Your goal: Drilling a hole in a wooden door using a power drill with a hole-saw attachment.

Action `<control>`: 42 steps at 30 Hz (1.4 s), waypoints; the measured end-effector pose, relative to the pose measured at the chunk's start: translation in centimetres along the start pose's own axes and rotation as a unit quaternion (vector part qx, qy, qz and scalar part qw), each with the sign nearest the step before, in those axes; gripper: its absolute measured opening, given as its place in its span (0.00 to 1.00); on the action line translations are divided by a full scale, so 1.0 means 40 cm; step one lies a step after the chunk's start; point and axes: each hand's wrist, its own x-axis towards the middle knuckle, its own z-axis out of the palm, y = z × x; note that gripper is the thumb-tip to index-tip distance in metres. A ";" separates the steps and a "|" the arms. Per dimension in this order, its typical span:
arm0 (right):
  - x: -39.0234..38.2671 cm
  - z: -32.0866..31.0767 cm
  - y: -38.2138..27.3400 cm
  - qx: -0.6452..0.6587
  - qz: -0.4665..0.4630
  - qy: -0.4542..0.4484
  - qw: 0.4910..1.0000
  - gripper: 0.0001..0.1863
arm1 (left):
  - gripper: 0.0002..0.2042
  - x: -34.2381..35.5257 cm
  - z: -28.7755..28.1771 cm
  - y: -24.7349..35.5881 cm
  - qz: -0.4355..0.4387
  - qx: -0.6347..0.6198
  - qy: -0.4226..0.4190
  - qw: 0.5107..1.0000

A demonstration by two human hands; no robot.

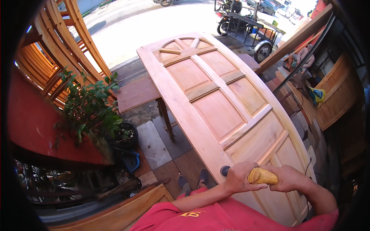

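Observation:
A panelled wooden door of pale, unpainted wood lies flat before me, with a fan of small panels at its far end. Over its near part, my left hand and my right hand meet on a yellow, rounded tool. The fingers of both are closed around it. Left of my left hand a dark round knob sticks out, perhaps part of the same tool. My hands hide the tool's underside, so its exact kind and whether it touches the wood cannot be told.
A brown board juts out under the door's left side. Beyond stand a potted plant and stacked wooden frames. A thin black cord runs along the right edge. Another person sits at right; a motorcycle cart is parked behind.

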 end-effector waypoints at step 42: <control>-0.004 -0.002 -0.006 -0.009 0.015 0.001 1.000 0.46 | 0.34 -0.012 0.000 0.003 -0.012 0.005 -0.007 1.000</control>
